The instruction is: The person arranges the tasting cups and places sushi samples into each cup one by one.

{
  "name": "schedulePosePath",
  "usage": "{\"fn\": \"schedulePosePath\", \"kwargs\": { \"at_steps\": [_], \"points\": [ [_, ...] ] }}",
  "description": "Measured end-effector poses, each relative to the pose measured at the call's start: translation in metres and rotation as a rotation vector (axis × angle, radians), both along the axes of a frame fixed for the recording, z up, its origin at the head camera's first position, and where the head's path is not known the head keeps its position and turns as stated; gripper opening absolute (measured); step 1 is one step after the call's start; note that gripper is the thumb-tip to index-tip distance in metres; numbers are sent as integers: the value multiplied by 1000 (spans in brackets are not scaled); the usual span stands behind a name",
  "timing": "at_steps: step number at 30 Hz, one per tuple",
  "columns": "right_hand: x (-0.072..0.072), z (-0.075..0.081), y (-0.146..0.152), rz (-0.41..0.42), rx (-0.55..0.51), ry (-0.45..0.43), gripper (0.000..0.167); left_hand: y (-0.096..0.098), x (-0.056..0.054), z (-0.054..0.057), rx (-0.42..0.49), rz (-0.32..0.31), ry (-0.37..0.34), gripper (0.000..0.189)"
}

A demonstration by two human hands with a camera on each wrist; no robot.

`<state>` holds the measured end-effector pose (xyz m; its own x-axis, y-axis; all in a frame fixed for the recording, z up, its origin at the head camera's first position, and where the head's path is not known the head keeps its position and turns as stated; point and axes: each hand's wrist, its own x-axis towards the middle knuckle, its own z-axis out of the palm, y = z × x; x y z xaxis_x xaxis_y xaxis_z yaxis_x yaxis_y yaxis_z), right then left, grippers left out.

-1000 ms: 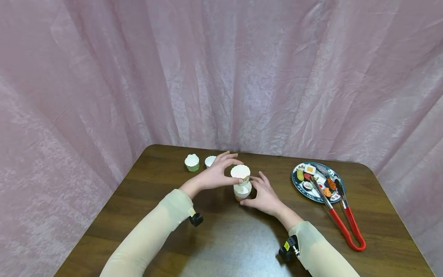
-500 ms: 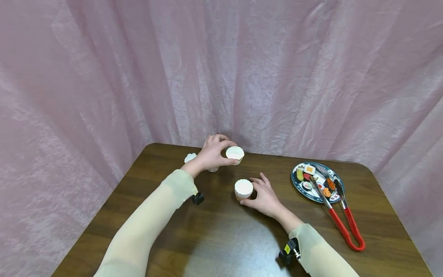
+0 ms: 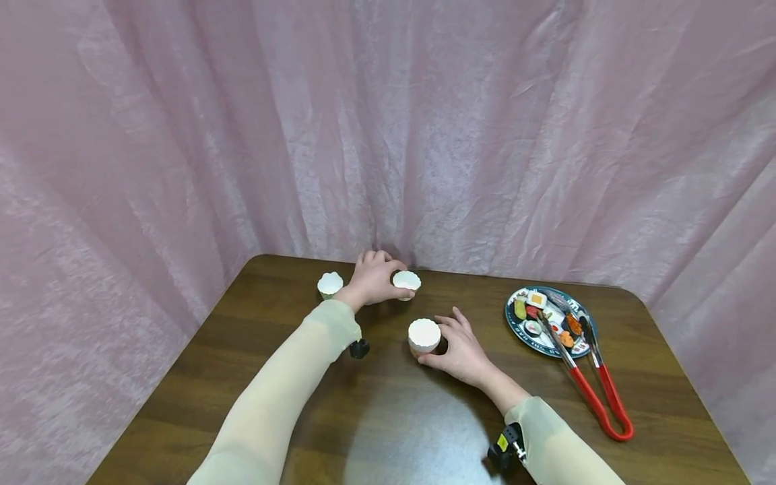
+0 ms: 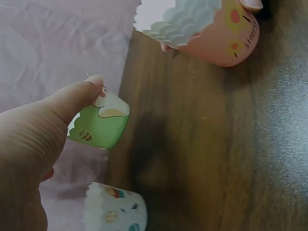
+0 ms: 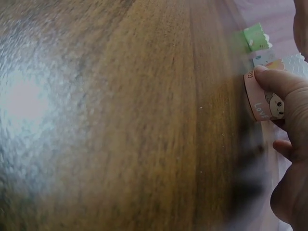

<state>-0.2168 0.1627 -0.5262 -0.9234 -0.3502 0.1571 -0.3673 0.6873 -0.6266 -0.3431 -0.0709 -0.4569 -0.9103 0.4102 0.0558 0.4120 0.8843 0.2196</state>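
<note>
My left hand (image 3: 374,277) pinches a green paper cupcake cup (image 4: 103,122) between thumb and fingers near the table's back edge. Whether its base touches the table, I cannot tell. In the head view this cup (image 3: 407,281) shows its white scalloped mouth upward. My right hand (image 3: 463,350) holds a pink stack of nested cupcake cups (image 3: 424,337) at the table's middle, thumb at the near side. Printed faces and lettering show on the pink stack (image 5: 263,103) in the right wrist view. A pale cupcake cup with small pictures (image 4: 120,209) stands near the left hand, which hides it in the head view.
Another green cupcake cup (image 3: 330,285) stands at the back left of the wooden table (image 3: 388,417). To the right lies a patterned plate (image 3: 517,323) of sushi-like pieces, with red-handled tongs (image 3: 597,397) resting across it. A pink curtain (image 3: 388,135) hangs behind the table.
My left hand has lifted a cupcake cup off the stack, carried it back and left, and lowered it near the back edge. My right hand has stayed at the stack.
</note>
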Motion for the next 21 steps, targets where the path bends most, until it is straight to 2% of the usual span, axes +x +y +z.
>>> {"fn": "schedulePosePath", "kwargs": {
  "at_steps": [6,10,16,21],
  "points": [
    [2,-1,0,-10,-9,-10,63,3,-6,-17,-17,-2,12,67],
    [3,-1,0,-9,-20,-15,63,4,-7,-24,-29,-6,29,64],
    [4,-2,2,-10,-24,-1,64,4,-8,-29,-61,-9,34,64],
    [3,-2,3,-11,-20,6,66,4,-5,-28,-72,-9,26,67]
  ]
}}
